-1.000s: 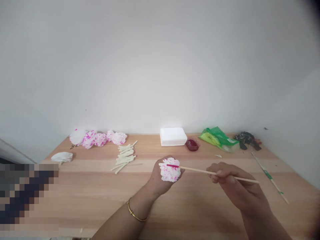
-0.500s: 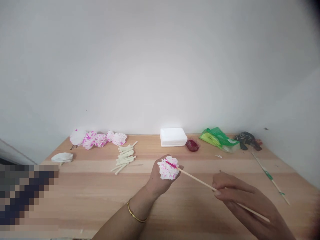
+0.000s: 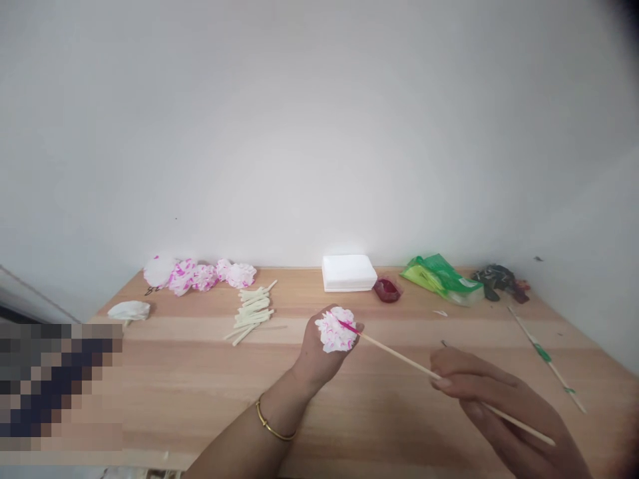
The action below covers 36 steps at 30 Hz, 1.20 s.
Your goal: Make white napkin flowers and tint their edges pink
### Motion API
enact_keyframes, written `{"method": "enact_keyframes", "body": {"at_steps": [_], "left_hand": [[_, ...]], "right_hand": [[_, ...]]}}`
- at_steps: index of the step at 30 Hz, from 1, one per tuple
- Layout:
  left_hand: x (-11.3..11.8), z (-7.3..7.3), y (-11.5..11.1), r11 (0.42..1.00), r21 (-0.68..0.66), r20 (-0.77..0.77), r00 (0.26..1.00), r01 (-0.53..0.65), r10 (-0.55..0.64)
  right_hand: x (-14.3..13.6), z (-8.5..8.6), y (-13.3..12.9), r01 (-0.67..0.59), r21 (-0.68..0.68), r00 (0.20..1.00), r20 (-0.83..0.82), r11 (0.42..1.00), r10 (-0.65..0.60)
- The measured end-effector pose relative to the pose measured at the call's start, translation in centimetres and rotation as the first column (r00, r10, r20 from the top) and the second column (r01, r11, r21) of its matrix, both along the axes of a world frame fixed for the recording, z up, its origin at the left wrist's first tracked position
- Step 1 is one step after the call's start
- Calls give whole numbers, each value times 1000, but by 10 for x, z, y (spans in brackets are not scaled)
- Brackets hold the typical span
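My left hand [image 3: 314, 352] is closed around the base of a ruffled white paper flower [image 3: 333, 334] with pink-stained petal edges; whatever part lies inside the fist is hidden. In my right hand [image 3: 504, 399], a thin wooden stick [image 3: 399, 357] is gripped like a pen between thumb and fingers. Its far end is dyed dark pink and lies against the flower's right side. Beyond the flower, a small clear dish of dark red liquid [image 3: 388, 290] stands next to a stack of white tissues [image 3: 349, 274].
Several pink-marked paper flowers [image 3: 206, 277] lie at the back left, with a plain white one [image 3: 128, 311] nearer. Pale bundled sticks [image 3: 253, 313] lie left of centre. A green plastic packet [image 3: 442, 279], dark crumpled material [image 3: 499, 279] and a green-wrapped stick [image 3: 544, 356] are at right.
The stick's dyed tip has shifted slightly right on the flower, and my right hand has moved a little right and down. My left hand still holds the flower. The view has shifted slightly.
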<state>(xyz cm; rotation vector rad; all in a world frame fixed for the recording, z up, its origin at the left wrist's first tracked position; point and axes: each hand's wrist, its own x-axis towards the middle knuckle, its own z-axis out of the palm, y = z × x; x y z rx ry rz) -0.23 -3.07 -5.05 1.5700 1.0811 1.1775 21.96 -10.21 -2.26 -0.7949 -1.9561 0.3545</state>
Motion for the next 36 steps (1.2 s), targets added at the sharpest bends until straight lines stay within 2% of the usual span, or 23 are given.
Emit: {"method": "enact_keyframes", "body": {"at_steps": [3, 9, 12, 17, 20, 23, 27, 31, 36], "left_hand": [[0, 0, 1, 999, 4, -7, 999, -37, 37], [2, 0, 4, 998, 2, -23, 998, -60, 60], [1, 2, 2, 999, -18, -13, 999, -48, 48], [-1, 8, 0, 995, -94, 52, 998, 28, -23], [0, 7, 0, 988, -130, 86, 994, 81, -70], [0, -2, 1, 979, -165, 141, 985, 120, -97], [-2, -15, 1, 948, -228, 313, 938, 223, -145], [0, -14, -2, 897, -269, 526, 834, 351, -169], [2, -9, -6, 836, -240, 619, 742, 493, -260]], "right_hand": [[-1, -1, -3, -20, -68, 994, -109, 997, 12], [-20, -7, 8, -199, -132, 971, -162, 971, 176], [-15, -17, 10, -177, -148, 973, -173, 973, 151], [6, -28, 5, -60, -171, 973, -228, 984, 19], [7, -31, 6, -123, -169, 949, -310, 978, 66], [1, -36, 13, -214, -193, 920, -368, 958, 132], [2, -45, 23, -270, -264, 837, -539, 926, 90], [5, -45, 29, -300, -286, 731, -682, 910, 27], [-8, -42, 34, -408, -340, 720, -691, 848, 69]]}}
